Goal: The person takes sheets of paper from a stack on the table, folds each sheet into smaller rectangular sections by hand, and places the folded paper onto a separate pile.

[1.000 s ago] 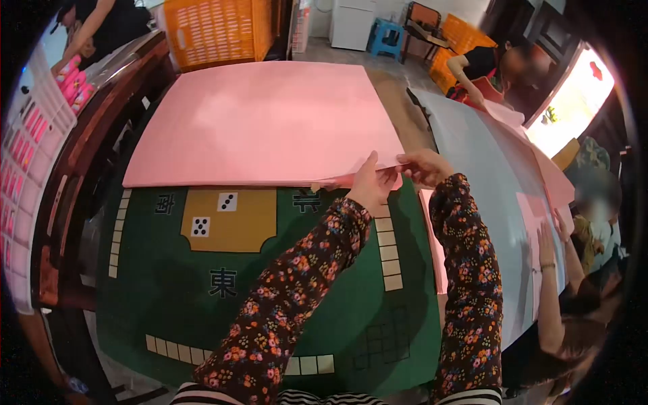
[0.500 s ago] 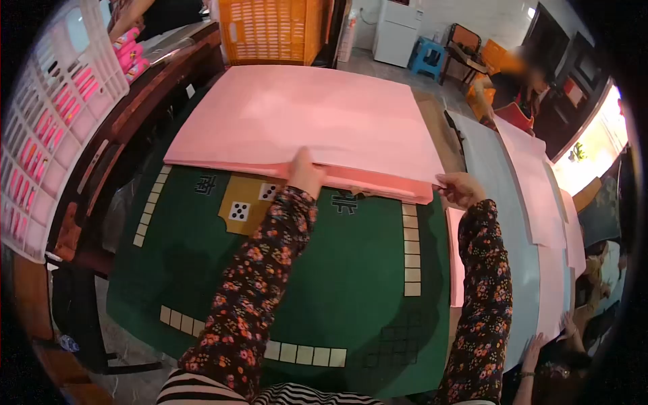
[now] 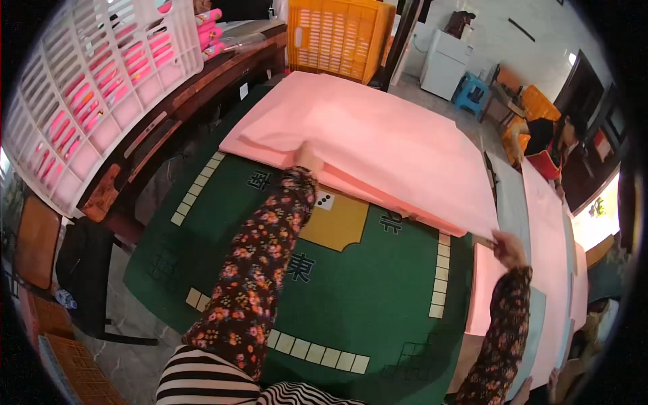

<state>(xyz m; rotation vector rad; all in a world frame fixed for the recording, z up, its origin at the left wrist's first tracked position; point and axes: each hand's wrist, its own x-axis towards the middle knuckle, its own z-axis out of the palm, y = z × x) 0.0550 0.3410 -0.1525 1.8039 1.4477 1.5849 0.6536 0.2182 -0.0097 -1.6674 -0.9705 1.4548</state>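
A stack of large pink paper sheets [image 3: 378,128] lies across the far half of a green mahjong-patterned tabletop [image 3: 351,283]. My left hand [image 3: 309,160] grips the near edge of the top sheet, its fingertips partly hidden by the paper. My right hand [image 3: 509,248] pinches the near right corner of that sheet, which sits skewed to the right over the stack. Where I hold it, the front edge of the sheet is lifted and curved, with the layers below showing beneath it.
At the left stands a white plastic crate [image 3: 135,88] with pink rolls inside. An orange crate [image 3: 337,40] is behind the table. On the right, another table holds long pink sheets [image 3: 545,216], with a person [image 3: 540,135] at its far end and other people's hands near the bottom.
My right hand has drawn the top sheet's corner rightward, so the sheet now sits skewed over the stack. My left hand stays at the front edge. The view has shifted.
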